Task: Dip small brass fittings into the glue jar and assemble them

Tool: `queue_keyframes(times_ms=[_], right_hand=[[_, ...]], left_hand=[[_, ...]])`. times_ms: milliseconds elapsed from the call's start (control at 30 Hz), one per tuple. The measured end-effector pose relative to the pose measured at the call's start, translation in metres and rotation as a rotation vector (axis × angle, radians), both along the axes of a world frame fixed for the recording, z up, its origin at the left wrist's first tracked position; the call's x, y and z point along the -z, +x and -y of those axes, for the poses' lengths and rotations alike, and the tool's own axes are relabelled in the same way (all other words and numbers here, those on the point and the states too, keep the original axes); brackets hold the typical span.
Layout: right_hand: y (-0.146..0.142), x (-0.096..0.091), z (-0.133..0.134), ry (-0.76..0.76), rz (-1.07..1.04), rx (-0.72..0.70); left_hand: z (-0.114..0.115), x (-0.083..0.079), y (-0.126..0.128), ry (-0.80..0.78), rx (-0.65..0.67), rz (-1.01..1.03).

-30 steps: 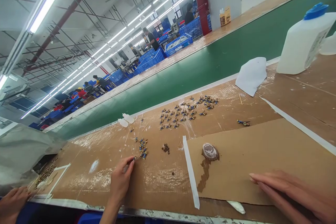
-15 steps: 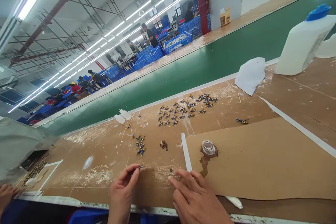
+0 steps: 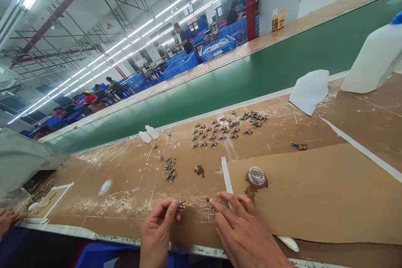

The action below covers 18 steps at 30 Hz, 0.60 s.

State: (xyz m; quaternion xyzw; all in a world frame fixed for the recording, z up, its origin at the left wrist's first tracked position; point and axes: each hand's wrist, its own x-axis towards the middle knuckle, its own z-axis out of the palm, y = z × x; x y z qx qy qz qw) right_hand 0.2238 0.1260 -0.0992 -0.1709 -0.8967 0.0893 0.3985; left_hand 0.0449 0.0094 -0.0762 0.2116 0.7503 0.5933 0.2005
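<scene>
My left hand [image 3: 158, 226] is at the near edge of the cardboard-covered bench, its thumb and forefinger pinched on a small blue-and-gold part [image 3: 181, 205]. My right hand [image 3: 243, 228] lies beside it with fingers stretched flat on the cardboard, its fingertips touching a tiny dark bead [image 3: 207, 200]. Ahead of my left hand sits a small cluster of the same blue-and-gold parts [image 3: 170, 170]. A little heap of dark beads [image 3: 199, 171] lies to its right. A larger spread of parts [image 3: 226, 129] lies farther back.
A small round clear dish [image 3: 256, 176] sits on a stained cardboard sheet. A white jug [image 3: 375, 60] and white cloth [image 3: 309, 91] stand back right by the green conveyor belt [image 3: 245, 81]. Another person's hand [image 3: 8, 219] rests at far left. People work among blue crates behind.
My left hand drew back toward me with a part pinched in its fingers. My right hand swept in from the right and settled flat beside it on the cardboard.
</scene>
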Motion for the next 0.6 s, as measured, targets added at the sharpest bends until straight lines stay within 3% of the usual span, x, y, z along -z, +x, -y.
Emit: queue_keyframes(times_ms=[267,400,600], right_hand=[[0.010,0.001,0.000,-0.019,-0.061,0.015],[0.006,0.002,-0.001,0.006,-0.026,0.000],[-0.001,0.003,0.001,0.025,-0.003,-0.017]], left_hand=[[-0.010,-0.005,0.018,-0.011,-0.013,0.106],[-0.010,-0.007,0.016,-0.002,-0.020,0.268],[-0.006,-0.001,0.011,0.054,-0.062,0.263]])
